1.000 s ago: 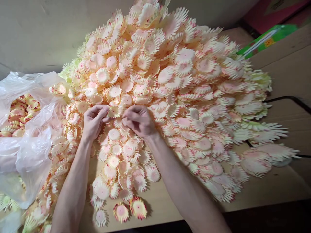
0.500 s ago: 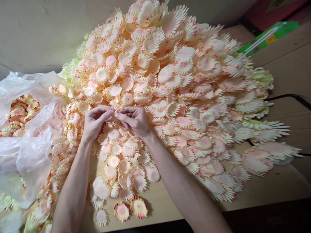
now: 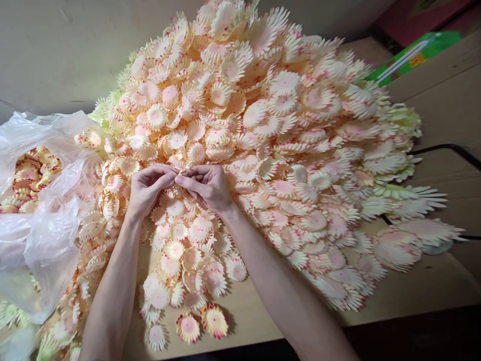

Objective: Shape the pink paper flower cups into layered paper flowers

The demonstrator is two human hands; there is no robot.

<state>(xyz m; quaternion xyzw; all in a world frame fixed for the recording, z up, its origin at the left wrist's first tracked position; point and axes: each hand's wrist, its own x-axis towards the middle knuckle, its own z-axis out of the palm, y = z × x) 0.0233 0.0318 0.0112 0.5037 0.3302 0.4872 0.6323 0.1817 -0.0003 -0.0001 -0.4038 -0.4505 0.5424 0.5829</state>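
My left hand (image 3: 150, 186) and my right hand (image 3: 206, 184) meet fingertip to fingertip, both closed in a pinch. Between their thumbs and forefingers is a small cream artificial flower petal piece (image 3: 179, 173), mostly covered by the fingers. Behind and around them rises a big heap of artificial flower petal pieces (image 3: 255, 115), cream with pink centres and fringed, red-tipped edges. A smaller cluster of petal pieces (image 3: 191, 258) lies between my forearms. Two yellower petal pieces with red edges (image 3: 214, 321) rest near the table's front edge.
At the left, a clear plastic bag (image 3: 52, 220) holds more petal pieces with darker red edges. The wooden table (image 3: 259, 321) shows along the front. To the right are cardboard (image 3: 443, 90), a black cable (image 3: 458, 149) and a green packet (image 3: 417, 56). A pale wall stands behind.
The fingertips of my right hand have shifted very slightly to the left against the left ones. The heap and bag are otherwise the same, with a tiny shift of the view.
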